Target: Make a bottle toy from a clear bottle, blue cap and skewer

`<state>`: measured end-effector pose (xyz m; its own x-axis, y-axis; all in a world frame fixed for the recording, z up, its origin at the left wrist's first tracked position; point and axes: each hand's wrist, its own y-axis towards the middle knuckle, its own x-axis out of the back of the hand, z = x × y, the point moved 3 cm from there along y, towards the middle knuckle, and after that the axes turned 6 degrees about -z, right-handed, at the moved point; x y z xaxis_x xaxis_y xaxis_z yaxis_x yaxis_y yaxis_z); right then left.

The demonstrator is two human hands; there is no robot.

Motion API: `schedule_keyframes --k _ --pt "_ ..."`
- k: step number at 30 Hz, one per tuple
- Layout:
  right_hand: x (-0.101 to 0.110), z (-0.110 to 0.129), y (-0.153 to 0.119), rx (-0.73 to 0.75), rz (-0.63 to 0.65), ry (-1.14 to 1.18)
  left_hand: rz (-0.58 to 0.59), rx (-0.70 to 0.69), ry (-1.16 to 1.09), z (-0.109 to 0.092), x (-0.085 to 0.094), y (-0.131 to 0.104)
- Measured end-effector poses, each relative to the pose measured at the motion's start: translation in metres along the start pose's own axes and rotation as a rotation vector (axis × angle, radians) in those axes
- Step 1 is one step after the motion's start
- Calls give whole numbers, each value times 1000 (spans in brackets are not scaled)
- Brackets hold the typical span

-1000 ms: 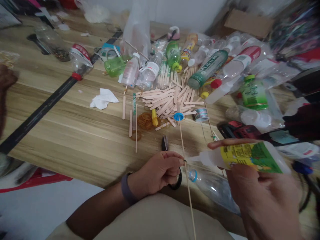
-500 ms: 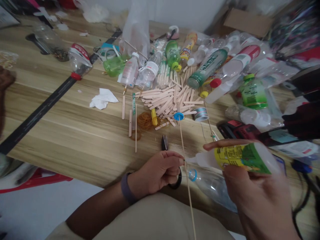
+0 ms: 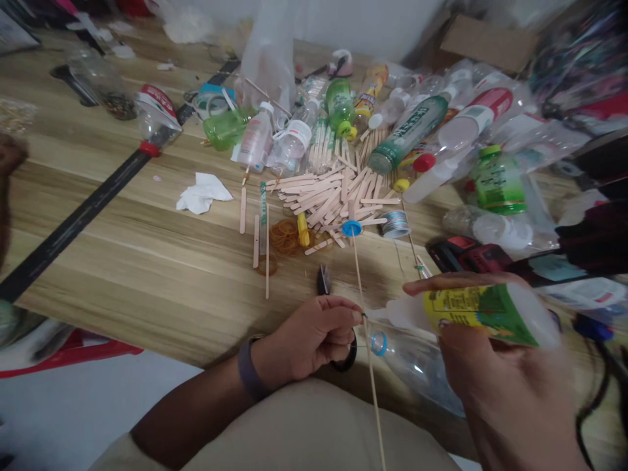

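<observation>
A long thin wooden stick [image 3: 370,379] runs from the bottom edge up to a blue bottle cap [image 3: 352,228] at its far end. My left hand [image 3: 314,337] is closed, its thumb and forefinger pinching the stick near its middle at a small dark spot. Wrapped in my right hand [image 3: 495,366] is a glue bottle [image 3: 466,311] with a yellow and green label, lying nearly level. Its white nozzle points left and meets the stick beside my left fingertips. Below the glue bottle lies a clear plastic bottle [image 3: 417,369] with a blue neck ring. Scissors [image 3: 324,281] are partly hidden behind my left hand.
Many flat wooden sticks [image 3: 318,196] lie heaped ahead, with rubber bands [image 3: 284,237] and a wire spool [image 3: 395,224] beside them. Plastic bottles [image 3: 409,134] crowd the back right. A red and black power tool [image 3: 466,254] sits right. Another person's hand [image 3: 10,155] shows at far left.
The glue bottle and my right hand have shifted slightly to the right. My left hand and the stick have barely moved.
</observation>
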<state>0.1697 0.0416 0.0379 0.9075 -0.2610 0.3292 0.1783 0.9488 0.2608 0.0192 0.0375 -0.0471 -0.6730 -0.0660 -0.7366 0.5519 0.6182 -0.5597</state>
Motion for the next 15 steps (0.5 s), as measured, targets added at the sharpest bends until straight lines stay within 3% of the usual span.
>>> schedule_keyframes --k 9,15 --pt "2 -11 4 54 70 72 -8 6 34 1 2 0" --pt "0 -5 0 -41 -4 110 -3 -2 22 2 2 0"
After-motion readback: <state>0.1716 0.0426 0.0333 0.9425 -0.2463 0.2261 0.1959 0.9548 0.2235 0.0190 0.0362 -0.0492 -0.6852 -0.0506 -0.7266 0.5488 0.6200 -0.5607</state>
